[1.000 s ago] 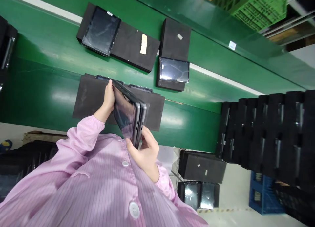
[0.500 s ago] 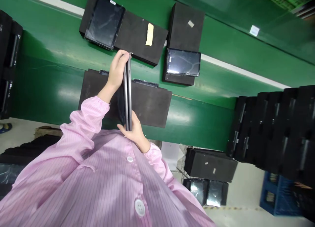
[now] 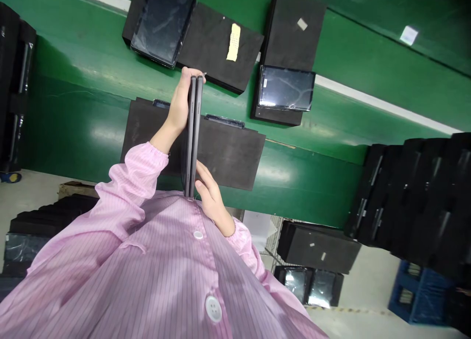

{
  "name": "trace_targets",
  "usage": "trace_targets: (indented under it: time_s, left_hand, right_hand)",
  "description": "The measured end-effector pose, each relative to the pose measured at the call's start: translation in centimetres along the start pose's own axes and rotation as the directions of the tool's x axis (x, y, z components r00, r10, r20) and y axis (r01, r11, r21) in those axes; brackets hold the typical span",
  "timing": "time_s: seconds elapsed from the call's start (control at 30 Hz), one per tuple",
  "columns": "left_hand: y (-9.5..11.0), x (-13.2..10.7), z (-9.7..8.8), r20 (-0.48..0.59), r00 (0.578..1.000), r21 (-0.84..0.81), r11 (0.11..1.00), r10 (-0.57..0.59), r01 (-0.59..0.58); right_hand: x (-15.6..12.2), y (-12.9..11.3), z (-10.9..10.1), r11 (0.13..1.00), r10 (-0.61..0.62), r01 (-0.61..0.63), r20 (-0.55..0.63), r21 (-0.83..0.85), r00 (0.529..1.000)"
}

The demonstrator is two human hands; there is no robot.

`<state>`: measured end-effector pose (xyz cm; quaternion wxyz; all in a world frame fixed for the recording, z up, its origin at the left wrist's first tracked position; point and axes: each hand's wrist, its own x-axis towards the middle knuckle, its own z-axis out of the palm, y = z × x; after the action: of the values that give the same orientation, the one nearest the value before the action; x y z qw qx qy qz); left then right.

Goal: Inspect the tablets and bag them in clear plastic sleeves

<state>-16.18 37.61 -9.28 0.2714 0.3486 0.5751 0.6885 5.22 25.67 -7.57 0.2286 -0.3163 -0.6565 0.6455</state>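
Observation:
Two grey tablets (image 3: 193,138) stand on edge, face to face and slightly parted, seen from their narrow sides. My left hand (image 3: 179,102) is closed round their far end, fingers over the top corner. Against the near right side rests my right hand (image 3: 210,194), its fingers stretched out and its thumb on that same side, not wrapped round. Under the tablets lies a black foam block (image 3: 231,155) on the green bench, with the edges of slim dark devices (image 3: 224,121) showing along its far side.
Farther back, a tablet (image 3: 164,25) and a smaller tablet (image 3: 287,88) lie on black foam blocks, one block bearing a yellow note (image 3: 233,42). Black foam stacks (image 3: 408,196) crowd the right; more stand left (image 3: 18,93). A blue crate (image 3: 419,295) sits on the floor.
My right hand has let go of the tablets' near end: its thumb has come round from the left to the right side. My left hand keeps hold, and the tablets stand more upright in view.

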Motion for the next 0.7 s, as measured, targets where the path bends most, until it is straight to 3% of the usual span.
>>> trace_targets:
  time_s: [0.2, 0.7]
  left_hand:
    - [0.5, -0.5, 0.2, 0.011, 0.999, -0.13, 0.99, -0.043, 0.044]
    - [1.6, -1.8, 0.2, 0.026, 0.998, -0.018, 0.998, 0.06, -0.059]
  right_hand:
    - [-0.1, 0.0, 0.1, 1.0, 0.004, -0.004, -0.022, -0.009, 1.0]
    - [-0.2, -0.7, -0.3, 0.999, 0.0, -0.002, -0.036, -0.033, 0.999]
